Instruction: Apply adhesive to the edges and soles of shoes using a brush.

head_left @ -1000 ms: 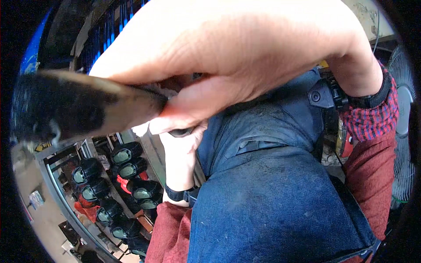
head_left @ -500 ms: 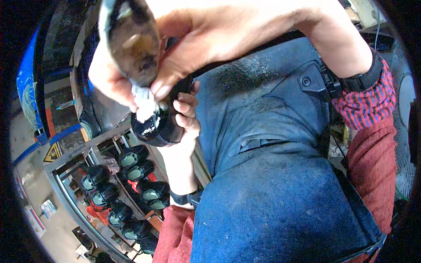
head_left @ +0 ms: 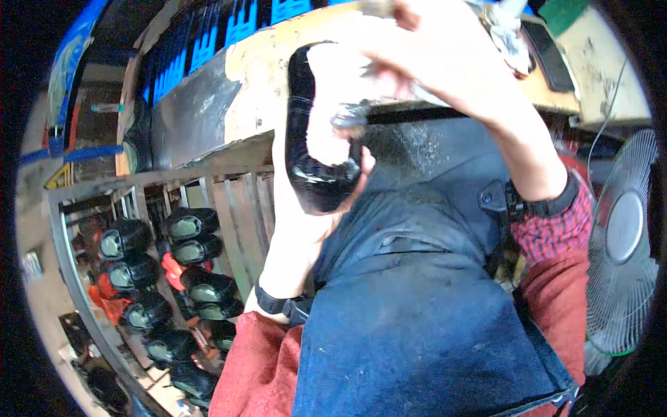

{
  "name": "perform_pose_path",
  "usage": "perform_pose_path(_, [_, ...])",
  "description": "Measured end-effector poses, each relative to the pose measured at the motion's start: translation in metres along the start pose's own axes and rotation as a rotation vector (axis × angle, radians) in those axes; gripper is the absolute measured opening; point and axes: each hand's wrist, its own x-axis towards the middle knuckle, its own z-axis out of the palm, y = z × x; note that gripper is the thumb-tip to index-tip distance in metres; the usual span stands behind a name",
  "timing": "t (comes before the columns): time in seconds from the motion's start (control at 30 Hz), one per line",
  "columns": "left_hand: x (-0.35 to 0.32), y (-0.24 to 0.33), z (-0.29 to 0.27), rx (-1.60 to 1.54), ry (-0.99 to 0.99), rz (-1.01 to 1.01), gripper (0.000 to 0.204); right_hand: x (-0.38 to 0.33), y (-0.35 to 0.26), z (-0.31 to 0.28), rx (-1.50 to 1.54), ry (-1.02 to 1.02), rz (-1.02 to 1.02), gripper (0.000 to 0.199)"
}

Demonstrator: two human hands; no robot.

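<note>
My left hand (head_left: 313,221) is wrapped around a black shoe (head_left: 303,132), with fingertips showing along its right side. The shoe is tilted up, and a pale pinkish-white area covers much of the side facing me. My right hand (head_left: 399,69) is above the shoe's right side, overexposed and smeared by motion. Its fingers are closed around a blurred brush-like tool (head_left: 349,119), whose lower end shows a shiny part and a brownish tip close to the pale area. Whether the tip touches the shoe I cannot tell.
Beyond my hands runs a worn workbench (head_left: 253,73) with blue slotted racks (head_left: 243,21) behind it. A dark phone-like slab (head_left: 547,55) lies at its right end. Several black shoes (head_left: 191,222) fill a metal rack (head_left: 66,243) at lower left. A fan (head_left: 625,226) stands right.
The shoe and my left hand have moved up and to the right, and the shoe's pale side now shows. My right hand has shifted right with the tool. The view has moved, exposing the bench.
</note>
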Motion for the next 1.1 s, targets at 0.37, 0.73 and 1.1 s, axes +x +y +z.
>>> perform_pose_path(0.37, [-0.002,-0.007,-0.029,0.254,-0.075,0.234,0.051,0.029,0.002,0.004,-0.629,-0.298,-0.257,0.029])
perform_pose_path(0.73, [-0.001,0.02,-0.025,-0.456,-0.142,-0.229,0.088,0.034,0.043,-0.013,-0.329,-0.423,-0.693,0.018])
perform_pose_path(1.1, [0.007,0.041,0.0,-0.1,-0.058,-0.232,0.071,0.005,0.058,-0.065,-0.468,0.352,-0.255,0.017])
